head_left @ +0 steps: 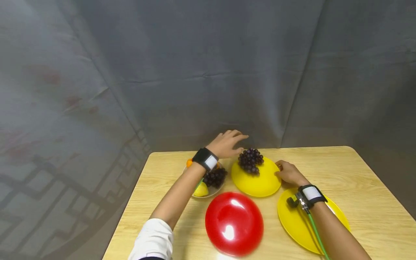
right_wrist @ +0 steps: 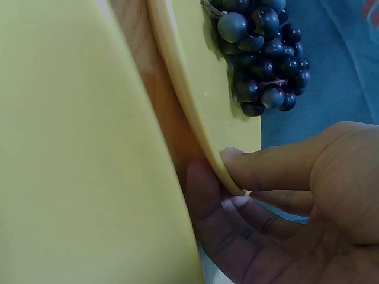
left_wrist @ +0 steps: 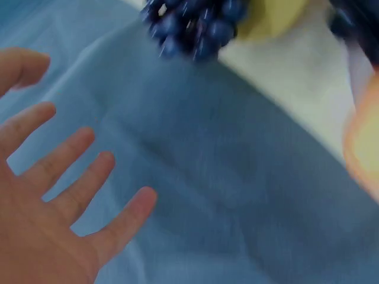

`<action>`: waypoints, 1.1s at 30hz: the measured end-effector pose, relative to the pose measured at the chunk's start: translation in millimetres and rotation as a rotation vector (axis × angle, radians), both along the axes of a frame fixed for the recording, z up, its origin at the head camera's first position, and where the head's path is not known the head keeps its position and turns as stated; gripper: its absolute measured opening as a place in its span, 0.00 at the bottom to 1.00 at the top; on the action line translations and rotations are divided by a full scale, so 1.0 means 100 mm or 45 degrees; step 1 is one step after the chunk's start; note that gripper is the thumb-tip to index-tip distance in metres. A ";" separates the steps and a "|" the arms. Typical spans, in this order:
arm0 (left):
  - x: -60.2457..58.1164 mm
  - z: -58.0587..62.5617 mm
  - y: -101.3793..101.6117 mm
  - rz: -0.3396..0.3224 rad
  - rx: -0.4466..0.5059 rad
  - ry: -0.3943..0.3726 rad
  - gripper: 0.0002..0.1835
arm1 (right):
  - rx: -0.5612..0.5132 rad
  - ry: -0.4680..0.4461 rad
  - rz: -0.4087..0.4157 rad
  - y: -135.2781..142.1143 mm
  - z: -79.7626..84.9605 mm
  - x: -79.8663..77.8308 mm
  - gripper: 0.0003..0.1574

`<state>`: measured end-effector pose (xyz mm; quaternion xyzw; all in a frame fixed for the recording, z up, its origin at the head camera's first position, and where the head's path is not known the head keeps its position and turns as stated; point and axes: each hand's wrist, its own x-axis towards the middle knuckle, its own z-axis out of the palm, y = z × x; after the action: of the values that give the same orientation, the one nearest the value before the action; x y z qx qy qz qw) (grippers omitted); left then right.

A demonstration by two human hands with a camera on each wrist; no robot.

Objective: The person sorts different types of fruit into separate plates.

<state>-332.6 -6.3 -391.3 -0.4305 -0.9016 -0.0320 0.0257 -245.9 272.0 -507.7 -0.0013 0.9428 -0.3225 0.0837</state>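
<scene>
A yellow plate (head_left: 256,186) near the table's back edge bears a bunch of dark purple grapes (head_left: 251,161) on its far left part. My right hand (head_left: 289,173) pinches the plate's right rim; in the right wrist view the thumb (right_wrist: 266,168) lies on top and fingers pass under the edge. To the left, my left hand (head_left: 227,144) hovers with spread fingers, left of the grapes. Nothing is in its grasp, and in the left wrist view the fingers stay apart from the grapes (left_wrist: 192,26). The left wrist partly covers a fruit bowl (head_left: 203,197).
In the bowl are more dark grapes (head_left: 215,177), a yellow fruit (head_left: 200,189) and an orange fruit (head_left: 189,163). A red plate (head_left: 234,224) sits at the front middle. Another yellow plate (head_left: 292,227) lies under the right forearm. Grey cloth (head_left: 208,90) hangs behind the table.
</scene>
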 end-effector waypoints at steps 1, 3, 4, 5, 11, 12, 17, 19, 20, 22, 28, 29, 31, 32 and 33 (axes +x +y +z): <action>0.02 0.05 -0.12 -0.002 0.023 0.012 0.31 | 0.002 0.002 0.005 0.01 0.00 -0.01 0.32; 0.07 0.10 -0.35 0.005 0.052 0.030 0.31 | 0.002 0.004 0.012 0.02 -0.01 -0.02 0.32; 0.10 0.09 -0.46 0.010 0.065 0.034 0.32 | 0.004 0.005 0.008 0.03 -0.02 -0.02 0.32; 0.14 0.07 -0.56 0.017 0.075 0.034 0.32 | 0.003 0.006 0.004 0.04 -0.03 -0.02 0.32; 0.35 -0.34 -0.92 0.042 0.081 0.031 0.33 | 0.002 0.023 0.011 0.08 -0.06 -0.04 0.31; 0.38 -0.42 -0.96 0.045 0.078 0.031 0.33 | -0.001 0.025 0.012 0.09 -0.07 -0.05 0.31; 0.45 -0.71 -1.06 0.076 0.099 0.051 0.31 | -0.013 0.021 0.000 0.10 -0.09 -0.08 0.32; 0.45 -0.79 -1.07 0.089 0.108 0.048 0.30 | -0.016 0.013 0.000 0.10 -0.10 -0.09 0.32; 0.44 -0.83 -1.08 0.092 0.108 0.050 0.30 | -0.015 0.010 0.001 0.10 -0.10 -0.09 0.32; 0.44 -0.90 -1.07 0.093 0.102 0.043 0.30 | -0.013 0.007 0.001 0.10 -0.10 -0.09 0.32; 0.47 -1.00 -0.98 0.145 0.043 0.018 0.33 | -0.011 -0.007 -0.023 0.10 -0.07 -0.10 0.32; 0.48 -1.01 -0.96 0.162 0.029 0.017 0.34 | -0.013 -0.013 -0.029 0.10 -0.07 -0.10 0.32; 0.50 -1.05 -0.94 0.188 -0.002 0.026 0.37 | -0.017 -0.016 -0.036 0.10 -0.09 -0.11 0.32; 0.51 -1.07 -0.92 0.200 -0.012 0.030 0.38 | -0.020 -0.021 -0.041 0.10 -0.09 -0.10 0.32; 0.51 -1.10 -0.91 0.206 -0.024 0.036 0.39 | -0.021 -0.028 -0.044 0.10 -0.09 -0.10 0.32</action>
<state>-281.3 -97.0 -500.8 -0.3568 -0.9333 -0.0152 0.0367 -256.1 281.5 -516.8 0.0180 0.9391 -0.3317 0.0882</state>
